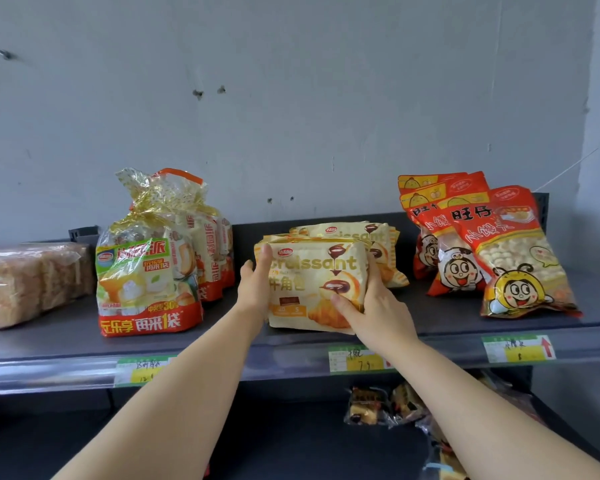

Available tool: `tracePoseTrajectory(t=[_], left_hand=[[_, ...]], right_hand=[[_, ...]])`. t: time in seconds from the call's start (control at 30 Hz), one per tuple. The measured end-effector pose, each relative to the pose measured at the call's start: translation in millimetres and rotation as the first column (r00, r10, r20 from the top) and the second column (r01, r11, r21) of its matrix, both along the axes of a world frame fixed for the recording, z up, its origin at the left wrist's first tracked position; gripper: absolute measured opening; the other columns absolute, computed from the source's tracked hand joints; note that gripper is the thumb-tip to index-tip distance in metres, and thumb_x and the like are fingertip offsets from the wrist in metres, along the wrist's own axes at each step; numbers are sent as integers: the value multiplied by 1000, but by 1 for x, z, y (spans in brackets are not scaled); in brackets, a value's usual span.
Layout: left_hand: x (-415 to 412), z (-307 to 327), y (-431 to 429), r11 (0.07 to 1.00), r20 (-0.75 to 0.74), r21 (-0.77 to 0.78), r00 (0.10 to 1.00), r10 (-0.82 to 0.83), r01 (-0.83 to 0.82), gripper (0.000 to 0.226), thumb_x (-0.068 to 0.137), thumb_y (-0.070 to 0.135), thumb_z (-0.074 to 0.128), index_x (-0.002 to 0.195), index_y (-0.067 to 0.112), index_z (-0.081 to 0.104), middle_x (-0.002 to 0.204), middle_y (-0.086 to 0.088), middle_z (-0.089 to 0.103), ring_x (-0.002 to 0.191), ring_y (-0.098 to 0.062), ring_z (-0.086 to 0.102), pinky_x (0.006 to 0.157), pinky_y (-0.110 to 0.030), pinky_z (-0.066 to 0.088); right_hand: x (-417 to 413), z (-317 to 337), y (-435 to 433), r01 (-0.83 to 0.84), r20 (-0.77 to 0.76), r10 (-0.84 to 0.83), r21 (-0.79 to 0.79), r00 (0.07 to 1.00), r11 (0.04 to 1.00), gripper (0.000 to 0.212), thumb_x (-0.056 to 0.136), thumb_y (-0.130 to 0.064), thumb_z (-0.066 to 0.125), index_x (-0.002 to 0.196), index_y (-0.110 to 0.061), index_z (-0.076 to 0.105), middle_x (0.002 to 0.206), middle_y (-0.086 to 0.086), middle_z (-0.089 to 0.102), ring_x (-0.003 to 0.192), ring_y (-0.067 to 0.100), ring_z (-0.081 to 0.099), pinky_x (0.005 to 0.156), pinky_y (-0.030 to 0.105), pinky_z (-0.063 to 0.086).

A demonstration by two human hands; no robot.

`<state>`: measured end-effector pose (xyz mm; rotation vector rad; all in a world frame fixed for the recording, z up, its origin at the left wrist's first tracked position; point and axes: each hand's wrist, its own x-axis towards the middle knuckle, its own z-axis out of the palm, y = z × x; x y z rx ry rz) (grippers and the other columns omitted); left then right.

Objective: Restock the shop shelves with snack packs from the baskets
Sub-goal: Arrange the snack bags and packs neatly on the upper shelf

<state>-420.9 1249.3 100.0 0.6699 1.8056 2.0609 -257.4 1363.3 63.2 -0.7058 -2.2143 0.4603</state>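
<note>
A cream croissant pack [312, 271] stands on the dark top shelf [430, 313], leaning back against more croissant packs [357, 233] behind it. My left hand [255, 285] holds its left edge, thumb up along the side. My right hand [371, 306] grips its lower right corner, thumb across the front. Both arms reach up from below. No basket is in view.
Left of the croissants stand bagged cake packs [149, 271] with gold ties, and farther left wrapped bread [25, 282]. To the right lean red biscuit bags [492, 247]. Price labels [357, 358] line the shelf edge. A lower shelf holds small wrapped snacks [381, 407].
</note>
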Motion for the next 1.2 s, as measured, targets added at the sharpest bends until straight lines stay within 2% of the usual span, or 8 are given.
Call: tracePoseTrajectory(t=[0.13, 0.2, 0.43, 0.63, 0.77, 0.87, 1.0, 1.2], left_hand=[[-28, 1, -2, 998, 145, 55, 989, -2, -6, 124, 42, 103, 47, 144, 32, 47, 139, -3, 58, 123, -29, 57, 105, -54, 43], [-20, 9, -6, 996, 151, 62, 986, -68, 59, 95, 64, 95, 43, 126, 27, 63, 119, -7, 71, 107, -30, 67, 96, -53, 51], [9, 9, 11, 968, 83, 5, 965, -250, 250, 79, 73, 85, 43, 118, 25, 69, 106, -7, 76, 98, -27, 73, 90, -48, 55], [46, 11, 40, 974, 3, -74, 977, -214, 213, 67, 80, 78, 48, 112, 23, 69, 99, -2, 77, 90, -21, 74, 74, -37, 58], [57, 7, 49, 988, -67, -74, 988, -141, 136, 73, 71, 80, 59, 120, 25, 60, 104, 1, 74, 90, -19, 73, 80, -39, 59], [59, 3, 50, 992, -111, -86, 988, -105, 96, 67, 77, 73, 62, 121, 24, 53, 107, 1, 71, 93, -18, 71, 78, -37, 59], [48, 14, 50, 987, -303, -94, 948, 96, -130, 102, 56, 95, 50, 129, 23, 53, 125, 0, 61, 110, -19, 63, 94, -47, 53], [25, 84, 63, 929, -692, -128, 702, 168, -349, 45, 97, 39, 54, 138, 21, 49, 138, 3, 54, 121, -16, 52, 88, -30, 43]], right_hand=[[-13, 6, -2, -91, 60, 96, -81, 994, 993, 100, 86, -72, 41, 151, -28, -20, 159, -4, 23, 138, 25, 38, 107, 48, 39], [-20, 7, -3, -109, 59, 118, -133, 991, 985, 97, 87, -71, 39, 149, -32, -23, 162, -4, 15, 141, 26, 35, 110, 51, 36], [-8, 20, 22, -265, -326, 115, -465, 938, 844, 92, 79, -69, 51, 152, -40, 4, 147, -9, 44, 129, 25, 49, 108, 46, 39], [21, 29, 58, -176, -332, -15, -535, 943, 826, 75, 92, -56, 47, 153, -36, 8, 142, 1, 50, 124, 27, 52, 104, 48, 41], [23, 27, 49, 184, -160, -193, -68, 968, 981, 75, 99, -46, 40, 154, -28, -7, 161, 12, 14, 145, 32, 24, 110, 52, 35], [22, 20, 37, 157, -2, -173, 423, 985, 892, 75, 99, -49, 36, 151, -36, -17, 161, 8, -19, 148, 30, -16, 120, 53, 6], [14, 12, 40, 99, 134, -196, 522, 971, 847, 86, 88, -78, 21, 150, -36, -21, 156, 7, -33, 142, 35, -32, 114, 58, -11], [2, -1, 35, 149, 94, -235, 542, 967, 827, 95, 85, -77, 24, 156, -18, 1, 162, 17, -6, 149, 36, -10, 116, 61, 7]])
